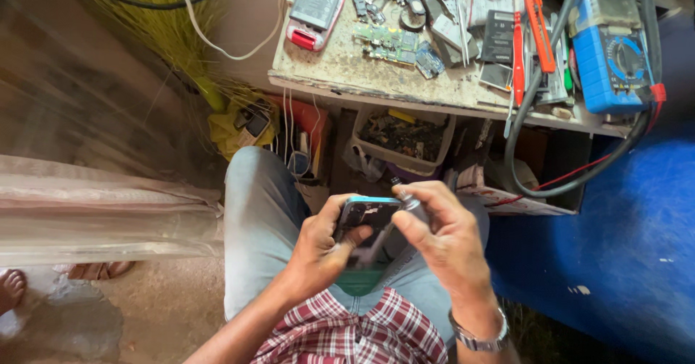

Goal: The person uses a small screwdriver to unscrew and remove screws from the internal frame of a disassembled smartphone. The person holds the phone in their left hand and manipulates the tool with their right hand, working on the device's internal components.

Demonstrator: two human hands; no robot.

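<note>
Head view, from the left edge inward: a bare foot (10, 289) rests on the ground at the far left, beside folded clear plastic sheeting (94, 216), and a straw broom (170, 27) leans above it. Over the person's lap, clad in light jeans (257, 212), the left hand (318, 252) is closed around a small phone with a pale blue frame (368, 216), thumb pressed on its open back. Just right of it, touching the phone, the right hand (449, 244) pinches a slim metal-tipped tool (409, 203) between thumb and fingers; a metal watch (478, 335) sits on that wrist. Above, a worn workbench (376, 78) carries a green circuit board (384, 42), red-handled tools (532, 24) and, furthest right, a blue multimeter (612, 53); a tub of parts (402, 136) sits under it
</note>
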